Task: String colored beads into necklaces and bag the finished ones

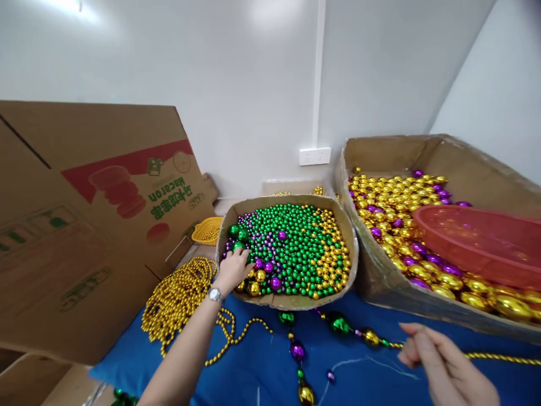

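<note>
My left hand (234, 269), with a watch (214, 294) on its wrist, reaches over the near left side of a cardboard box (223, 242) of loose beads. Its fingers are apart and bent down at large green balls (239, 234); the fingertips are partly hidden. Small green beads (291, 242), gold beads (333, 254) and purple balls (275, 283) fill the box. At lower right my right hand (443, 361) is closed, thumb against fingers; what they pinch is hidden. A bead strand (372, 338) passes behind it. A pale thread (359, 360) runs from a purple bead (330, 376) towards it.
Gold bead chains (181, 299) lie heaped on the blue cloth (245, 366). A big printed carton (97, 225) stands at left, near a yellow basket (205, 231). At right, a larger box (367, 282) holds gold and purple beads and a red basket (482, 242).
</note>
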{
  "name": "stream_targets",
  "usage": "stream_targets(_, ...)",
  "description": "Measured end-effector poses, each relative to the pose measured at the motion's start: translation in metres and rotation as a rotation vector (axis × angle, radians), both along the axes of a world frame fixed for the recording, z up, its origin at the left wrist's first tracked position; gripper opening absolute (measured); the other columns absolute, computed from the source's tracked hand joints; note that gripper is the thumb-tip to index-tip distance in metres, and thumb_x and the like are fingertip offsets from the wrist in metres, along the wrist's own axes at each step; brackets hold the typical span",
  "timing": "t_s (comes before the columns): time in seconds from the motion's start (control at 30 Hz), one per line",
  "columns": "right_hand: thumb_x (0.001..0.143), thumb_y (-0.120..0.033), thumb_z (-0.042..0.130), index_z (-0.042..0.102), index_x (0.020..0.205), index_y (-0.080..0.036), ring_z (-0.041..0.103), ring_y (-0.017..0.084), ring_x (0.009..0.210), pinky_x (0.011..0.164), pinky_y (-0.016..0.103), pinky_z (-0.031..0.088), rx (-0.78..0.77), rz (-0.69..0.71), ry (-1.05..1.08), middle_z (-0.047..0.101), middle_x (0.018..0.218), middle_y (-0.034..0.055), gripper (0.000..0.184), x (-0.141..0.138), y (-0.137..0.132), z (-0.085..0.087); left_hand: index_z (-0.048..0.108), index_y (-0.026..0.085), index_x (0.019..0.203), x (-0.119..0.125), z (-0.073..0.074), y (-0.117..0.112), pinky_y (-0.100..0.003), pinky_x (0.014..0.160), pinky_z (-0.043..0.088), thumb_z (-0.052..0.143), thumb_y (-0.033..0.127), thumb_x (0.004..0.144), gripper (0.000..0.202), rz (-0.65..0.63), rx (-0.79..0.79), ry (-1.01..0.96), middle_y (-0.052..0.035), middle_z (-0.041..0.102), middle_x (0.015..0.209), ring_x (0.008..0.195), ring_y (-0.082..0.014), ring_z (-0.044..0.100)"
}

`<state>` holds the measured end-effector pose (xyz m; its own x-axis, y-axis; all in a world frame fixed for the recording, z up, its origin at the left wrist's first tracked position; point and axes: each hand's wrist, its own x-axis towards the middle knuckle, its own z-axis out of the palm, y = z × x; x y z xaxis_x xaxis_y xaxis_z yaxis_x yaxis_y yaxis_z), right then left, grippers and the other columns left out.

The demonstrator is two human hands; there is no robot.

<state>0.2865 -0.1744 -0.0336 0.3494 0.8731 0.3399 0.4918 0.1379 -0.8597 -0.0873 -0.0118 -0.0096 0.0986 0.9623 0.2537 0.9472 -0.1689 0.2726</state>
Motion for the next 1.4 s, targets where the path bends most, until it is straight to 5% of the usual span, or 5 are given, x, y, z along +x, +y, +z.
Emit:
stream_targets(0.2, 0.093, -0.044, 0.041, 0.065, 0.099, -0.019, 0.062, 0.011, 0.051, 0.053, 0.013, 0.050, -0.040, 0.292, -0.109, 0.062, 0.057, -0.0019, 0.034, -0.033, -0.005, -0.010, 0.056, 0.020, 0.116, 0.013, -0.001, -0.006, -0.041, 0.093, 0.045, 0.047, 0.035, 0.089, 0.032, -0.065, 0.052, -0.318, -0.0093, 0.056, 0.112, 0.105, -0.0242, 0.054)
stream_targets(0.37, 0.094, -0.035, 0.043, 0.064, 0.104, -0.022, 0.069, 0.012, 0.062, 0.060, 0.014, 0.055, 0.083, 0.396, -0.237, 0.073, 0.081, 0.0023, 0.027, -0.053, -0.003, -0.019, 0.057, 0.021, 0.117, 0.051, 0.011, -0.028, -0.037, 0.077, 0.055, 0.055, 0.042, 0.086, 0.037, -0.187, -0.323, -1.472, -0.0052, 0.060, 0.102, 0.085, -0.0170, 0.059)
stream_targets(0.5, 0.095, -0.026, 0.041, 0.062, 0.105, -0.021, 0.071, 0.015, 0.078, 0.070, 0.017, 0.056, 0.236, 0.395, -0.347, 0.074, 0.092, 0.0038, 0.024, -0.061, 0.000, -0.023, 0.059, 0.022, 0.109, 0.079, 0.006, -0.044, -0.032, 0.075, 0.055, 0.061, 0.039, 0.083, 0.031, -0.205, -0.537, -1.796, -0.0030, 0.060, 0.104, 0.085, -0.0143, 0.060)
stream_targets(0.9, 0.095, -0.022, 0.039, 0.064, 0.103, -0.018, 0.071, 0.016, 0.075, 0.067, 0.023, 0.057, 0.326, 0.279, -0.579, 0.073, 0.088, 0.0055, 0.026, -0.043, 0.001, -0.021, 0.055, 0.022, 0.121, 0.093, 0.002, -0.066, -0.034, 0.090, 0.047, 0.074, 0.023, 0.071, 0.054, -0.542, -0.410, -1.128, -0.0078, 0.053, 0.124, 0.104, -0.0214, 0.056)
stream_targets(1.4, 0.096, -0.019, 0.032, 0.065, 0.102, -0.019, 0.067, 0.014, 0.063, 0.059, 0.022, 0.051, 0.368, 0.226, -0.866, 0.068, 0.074, 0.0040, 0.034, -0.023, 0.003, -0.025, 0.051, 0.021, 0.123, 0.087, 0.011, -0.067, -0.041, 0.101, 0.040, 0.071, 0.019, 0.072, 0.055, -0.606, -0.309, -0.892, -0.0100, 0.055, 0.125, 0.115, -0.0249, 0.052)
